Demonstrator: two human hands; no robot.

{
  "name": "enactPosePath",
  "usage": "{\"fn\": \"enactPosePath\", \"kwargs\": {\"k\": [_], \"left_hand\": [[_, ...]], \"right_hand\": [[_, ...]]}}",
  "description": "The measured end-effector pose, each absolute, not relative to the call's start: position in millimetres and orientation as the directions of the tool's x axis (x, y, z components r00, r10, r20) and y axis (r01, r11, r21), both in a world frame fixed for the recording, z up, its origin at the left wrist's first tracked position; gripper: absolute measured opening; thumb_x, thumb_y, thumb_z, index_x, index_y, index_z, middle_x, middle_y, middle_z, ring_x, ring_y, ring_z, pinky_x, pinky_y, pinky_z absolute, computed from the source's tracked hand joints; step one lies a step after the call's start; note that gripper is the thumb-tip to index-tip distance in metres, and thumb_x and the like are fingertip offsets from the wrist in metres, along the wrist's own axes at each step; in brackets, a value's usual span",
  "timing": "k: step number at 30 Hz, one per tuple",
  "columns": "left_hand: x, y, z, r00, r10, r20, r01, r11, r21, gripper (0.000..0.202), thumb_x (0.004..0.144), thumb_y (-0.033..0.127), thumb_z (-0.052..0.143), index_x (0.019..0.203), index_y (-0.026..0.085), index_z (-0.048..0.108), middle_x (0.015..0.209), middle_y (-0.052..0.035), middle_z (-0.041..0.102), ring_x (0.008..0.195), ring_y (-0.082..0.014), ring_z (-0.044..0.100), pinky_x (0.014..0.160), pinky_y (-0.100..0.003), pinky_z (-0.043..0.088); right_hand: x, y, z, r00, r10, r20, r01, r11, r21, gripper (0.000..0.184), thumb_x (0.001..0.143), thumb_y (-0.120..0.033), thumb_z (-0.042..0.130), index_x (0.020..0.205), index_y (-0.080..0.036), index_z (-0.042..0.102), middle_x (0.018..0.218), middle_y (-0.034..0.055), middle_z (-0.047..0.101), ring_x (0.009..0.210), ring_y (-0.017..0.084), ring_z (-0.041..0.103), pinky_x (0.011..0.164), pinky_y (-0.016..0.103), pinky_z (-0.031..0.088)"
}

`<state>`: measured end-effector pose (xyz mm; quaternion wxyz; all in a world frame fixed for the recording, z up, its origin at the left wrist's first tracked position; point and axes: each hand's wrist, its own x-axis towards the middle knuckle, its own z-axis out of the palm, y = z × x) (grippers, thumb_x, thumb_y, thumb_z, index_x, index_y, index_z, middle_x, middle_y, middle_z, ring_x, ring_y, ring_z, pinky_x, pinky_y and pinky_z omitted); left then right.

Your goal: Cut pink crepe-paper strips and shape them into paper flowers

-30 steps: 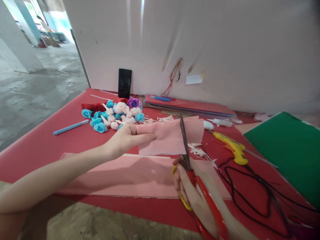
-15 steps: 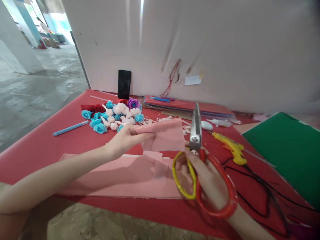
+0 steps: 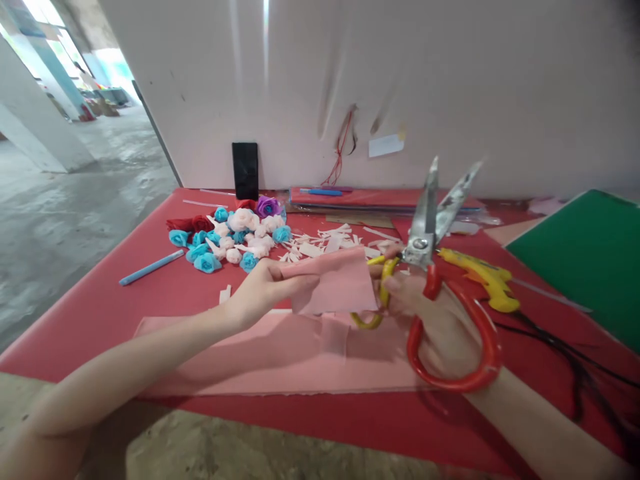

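Note:
My left hand (image 3: 267, 290) pinches the left end of a small pink paper piece (image 3: 345, 280), held above the table. On the right, my right hand (image 3: 430, 313) grips scissors (image 3: 487, 357) with one red and one yellow handle loop. Their blades point up and stand apart, to the right of the paper. The right fingertips come close to the paper's right edge; whether they touch it I cannot tell. Underneath both hands lies a long pink paper sheet (image 3: 225, 367), with a smaller pink piece (image 3: 334, 337) on top of it.
Blue, white, red and purple paper roses (image 3: 207, 261) are heaped at the left beside a blue pen (image 3: 151, 267). White paper scraps (image 3: 325, 241) lie behind the hands. A yellow glue gun (image 3: 475, 273) with a black cord, a green board (image 3: 585, 247) and a leaning phone (image 3: 245, 170) are around.
The scissors have opened, and my right hand has turned and moved up and right with them. My left hand still holds the pink paper. The camera view has shifted slightly.

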<state>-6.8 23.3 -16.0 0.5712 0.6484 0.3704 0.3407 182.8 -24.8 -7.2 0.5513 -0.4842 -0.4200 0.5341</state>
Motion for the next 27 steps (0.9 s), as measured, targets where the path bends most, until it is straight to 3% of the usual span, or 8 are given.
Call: {"fn": "enactPosePath", "kwargs": {"k": [3, 6, 10, 14, 20, 23, 27], "left_hand": [[-5, 19, -11, 0.547, 0.837, 0.005, 0.117, -0.082, 0.99, 0.04, 0.076, 0.034, 0.057, 0.042, 0.014, 0.055, 0.048, 0.0002, 0.056, 0.051, -0.007, 0.051, 0.06, -0.02, 0.042], [-4, 14, -6, 0.545, 0.838, -0.005, 0.137, -0.083, 0.987, 0.036, 0.077, 0.029, 0.057, 0.045, 0.013, 0.055, 0.046, 0.0019, 0.054, 0.047, -0.0057, 0.05, 0.053, -0.019, 0.041], [-4, 11, -6, 0.588, 0.807, 0.052, -0.032, -0.041, 0.999, 0.016, 0.078, 0.024, 0.054, 0.072, 0.013, 0.064, 0.057, 0.0016, 0.061, 0.053, -0.01, 0.061, 0.059, -0.022, 0.048], [-5, 10, -7, 0.589, 0.8, 0.114, -0.154, -0.027, 0.988, 0.02, 0.079, 0.019, 0.051, 0.094, 0.016, 0.065, 0.063, -0.0005, 0.066, 0.058, -0.0116, 0.065, 0.062, -0.023, 0.051], [-4, 9, -8, 0.639, 0.765, 0.085, -0.259, 0.11, 0.959, 0.027, 0.075, 0.006, 0.046, 0.087, 0.017, 0.067, 0.061, 0.001, 0.067, 0.057, -0.0105, 0.065, 0.059, -0.02, 0.053], [-4, 10, -10, 0.669, 0.739, 0.079, -0.283, 0.156, 0.946, 0.02, 0.078, 0.01, 0.049, 0.087, 0.016, 0.065, 0.062, 0.0013, 0.066, 0.056, -0.0114, 0.065, 0.057, -0.021, 0.054], [-4, 11, -11, 0.666, 0.739, 0.1, -0.284, 0.128, 0.95, 0.016, 0.081, 0.017, 0.051, 0.069, 0.013, 0.06, 0.064, -0.0007, 0.067, 0.059, -0.0109, 0.065, 0.058, -0.02, 0.054]], "right_hand": [[182, -27, -8, 0.041, 0.998, -0.055, -0.176, -0.047, -0.983, 0.02, 0.054, -0.031, 0.075, 0.061, -0.02, 0.059, 0.06, -0.0025, 0.054, 0.057, 0.01, 0.051, 0.048, 0.021, 0.045], [183, -30, -9, 0.034, 0.999, -0.004, -0.17, 0.002, -0.985, 0.014, 0.058, -0.025, 0.072, 0.059, -0.021, 0.06, 0.062, -0.0029, 0.056, 0.06, 0.01, 0.053, 0.05, 0.019, 0.046], [185, -30, -7, 0.128, 0.991, 0.039, -0.251, 0.07, -0.965, 0.015, 0.062, -0.021, 0.068, 0.074, -0.023, 0.06, 0.069, -0.0034, 0.059, 0.064, 0.01, 0.056, 0.057, 0.02, 0.048], [183, -28, 1, 0.173, 0.985, 0.012, -0.393, 0.08, -0.916, 0.032, 0.051, -0.015, 0.066, 0.078, -0.025, 0.052, 0.064, -0.0046, 0.055, 0.06, 0.012, 0.055, 0.053, 0.024, 0.047], [180, -26, 3, 0.057, 0.997, -0.042, -0.443, -0.012, -0.897, 0.027, 0.051, -0.015, 0.064, 0.071, -0.024, 0.049, 0.064, -0.0033, 0.055, 0.07, 0.016, 0.058, 0.058, 0.027, 0.049], [180, -28, 6, 0.112, 0.99, -0.084, -0.409, -0.031, -0.912, 0.026, 0.047, -0.02, 0.069, 0.065, -0.023, 0.05, 0.06, -0.0026, 0.053, 0.076, 0.018, 0.058, 0.062, 0.027, 0.05], [179, -30, 5, 0.177, 0.954, -0.24, -0.432, -0.144, -0.89, 0.029, 0.047, -0.018, 0.072, 0.068, -0.022, 0.053, 0.067, -0.0032, 0.055, 0.071, 0.013, 0.055, 0.062, 0.023, 0.049]]}}
